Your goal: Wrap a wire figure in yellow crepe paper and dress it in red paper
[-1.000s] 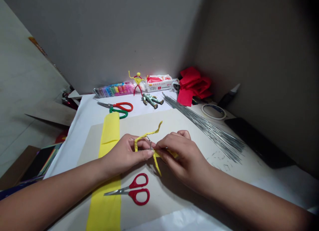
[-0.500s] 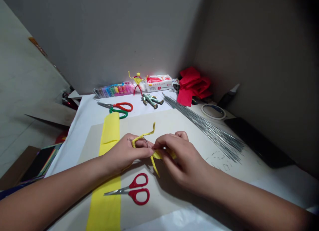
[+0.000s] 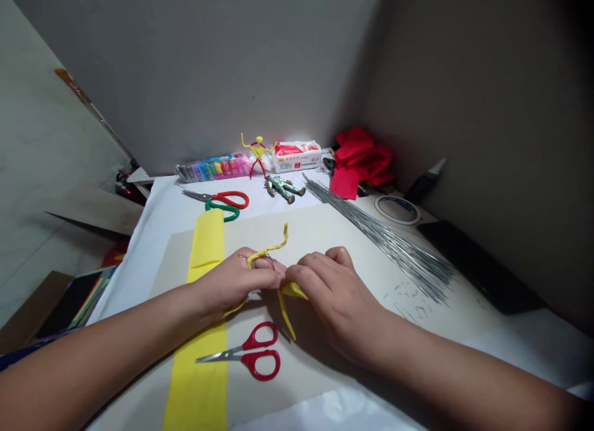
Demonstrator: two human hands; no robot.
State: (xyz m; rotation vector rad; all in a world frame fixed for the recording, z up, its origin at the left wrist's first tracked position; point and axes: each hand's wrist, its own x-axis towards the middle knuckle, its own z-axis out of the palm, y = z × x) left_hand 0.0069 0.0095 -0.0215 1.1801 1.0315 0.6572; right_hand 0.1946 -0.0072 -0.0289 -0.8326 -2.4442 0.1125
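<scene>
- Two forearms reach in from the lower corners, elbows wide, and meet over a beige card (image 3: 325,233) on the counter (image 3: 160,233).
- Left hand (image 3: 234,281), fingers curled, holds a wire wrapped in yellow crepe paper (image 3: 266,256); its free end points to 12 o'clock.
- Right hand (image 3: 331,295), in a narrow pinch, seems to hold a yellow paper strip (image 3: 292,291) against the wire, knuckles touching the left fingertips.
- A close pinch with the paper kept taut would likely lay the wrap most evenly.
- Red-handled scissors (image 3: 257,358) lie at 6 o'clock, a wide yellow crepe band (image 3: 206,245) at 10, and steel wires (image 3: 394,245) at 2.
</scene>
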